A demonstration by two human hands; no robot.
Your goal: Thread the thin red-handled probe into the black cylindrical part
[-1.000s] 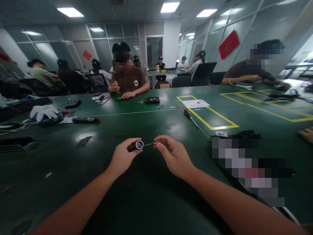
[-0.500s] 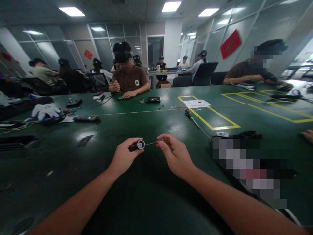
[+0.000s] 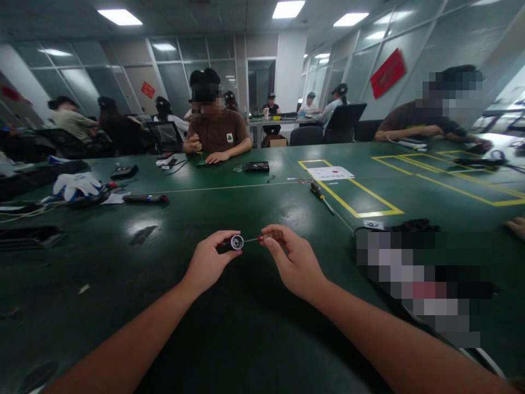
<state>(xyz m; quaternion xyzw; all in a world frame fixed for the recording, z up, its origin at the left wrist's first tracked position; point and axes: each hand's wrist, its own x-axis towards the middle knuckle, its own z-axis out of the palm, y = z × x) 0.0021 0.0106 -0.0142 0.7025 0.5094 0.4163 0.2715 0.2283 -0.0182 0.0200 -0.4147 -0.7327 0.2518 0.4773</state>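
1. Part [image 3: 237,242]: in the left hand [image 3: 211,254].
2. Driver [image 3: 270,236]: in the right hand [image 3: 293,253], 3 o'clock from the part.
3. Second screwdriver [image 3: 322,197]: on the table [image 3: 254,334], 2 o'clock.
4. Paper sheet [image 3: 330,173]: just behind it.
5. Gloves [image 3: 77,187]: 10 o'clock.
6. Co-worker [image 3: 223,131]: behind the table, 12 o'clock.

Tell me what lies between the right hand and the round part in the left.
The head view shows a screwdriver's thin shaft reaching from the right hand toward the round part; contact is unclear.
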